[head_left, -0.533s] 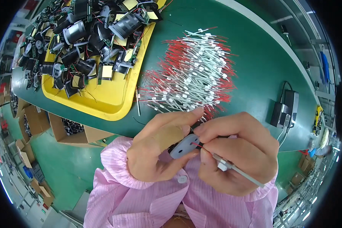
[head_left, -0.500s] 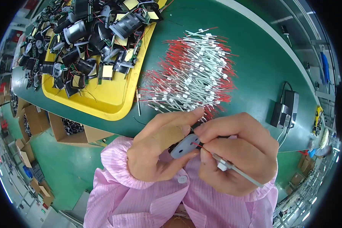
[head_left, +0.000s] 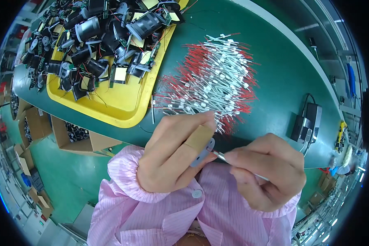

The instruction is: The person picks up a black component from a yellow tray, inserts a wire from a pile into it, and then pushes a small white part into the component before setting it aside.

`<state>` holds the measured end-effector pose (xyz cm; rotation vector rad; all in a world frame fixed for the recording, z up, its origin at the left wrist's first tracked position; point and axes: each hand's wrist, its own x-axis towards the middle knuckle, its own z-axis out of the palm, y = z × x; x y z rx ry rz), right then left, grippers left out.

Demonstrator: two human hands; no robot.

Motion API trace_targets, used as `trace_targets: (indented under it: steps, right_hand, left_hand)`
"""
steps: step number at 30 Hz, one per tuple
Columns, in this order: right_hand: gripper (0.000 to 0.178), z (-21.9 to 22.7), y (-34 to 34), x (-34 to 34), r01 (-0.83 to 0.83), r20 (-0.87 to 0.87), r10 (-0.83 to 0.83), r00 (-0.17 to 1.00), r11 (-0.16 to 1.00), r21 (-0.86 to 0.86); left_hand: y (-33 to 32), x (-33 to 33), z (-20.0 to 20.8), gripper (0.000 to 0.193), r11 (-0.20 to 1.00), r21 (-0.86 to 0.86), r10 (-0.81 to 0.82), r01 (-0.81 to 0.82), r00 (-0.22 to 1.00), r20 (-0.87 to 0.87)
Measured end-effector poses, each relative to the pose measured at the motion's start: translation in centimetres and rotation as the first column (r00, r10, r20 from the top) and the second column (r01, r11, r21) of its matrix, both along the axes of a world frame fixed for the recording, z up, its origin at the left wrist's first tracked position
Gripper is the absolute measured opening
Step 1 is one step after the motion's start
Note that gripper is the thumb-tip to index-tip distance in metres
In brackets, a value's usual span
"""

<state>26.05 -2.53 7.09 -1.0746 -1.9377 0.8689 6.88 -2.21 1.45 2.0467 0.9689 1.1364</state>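
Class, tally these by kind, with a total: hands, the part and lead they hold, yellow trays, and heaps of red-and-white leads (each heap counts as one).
Hands: 2 (left hand, right hand)
Grey disc-ended part, held: 1
White lead, held: 1
Yellow tray: 1
Heap of red-and-white leads: 1
Total: 6

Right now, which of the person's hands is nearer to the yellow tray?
Left. The left hand is just beyond the near right corner of the yellow tray, not touching it; the right hand is farther to the right, past the left one.
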Motion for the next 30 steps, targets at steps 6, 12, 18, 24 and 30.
trace_targets:
  steps: [6,12,18,24,30]
  right_hand:
    - [0.022,0.1,-0.2,-0.3,0.113,0.312,-0.116,0.943,0.993,0.028]
    - [0.017,-2.4,-0.1,-0.4,0.078,0.265,-0.096,0.960,0.994,0.077]
    - [0.009,-8.9,0.8,-1.1,0.212,0.196,-0.197,0.961,0.975,-0.060]
    - [0.008,-9.3,0.9,-1.3,0.191,0.147,-0.178,0.973,0.978,-0.081]
    - [0.009,-8.7,0.6,-1.3,0.130,0.054,-0.124,0.991,0.983,-0.131]
  left_hand:
    - [0.0,0.2,0.3,0.040,0.998,-0.052,0.027,-0.026,0.999,0.025]
    - [0.2,-1.5,-2.0,0.033,0.996,-0.044,-0.082,0.083,0.996,0.029]
    - [0.0,-0.5,-4.7,0.041,0.969,0.051,0.242,-0.241,0.970,-0.018]
    - [-1.7,-1.2,-5.4,0.050,0.959,0.012,0.268,-0.283,0.893,-0.362]
    - [-1.7,-1.5,-6.0,0.043,0.965,0.084,0.261,-0.247,0.918,-0.300]
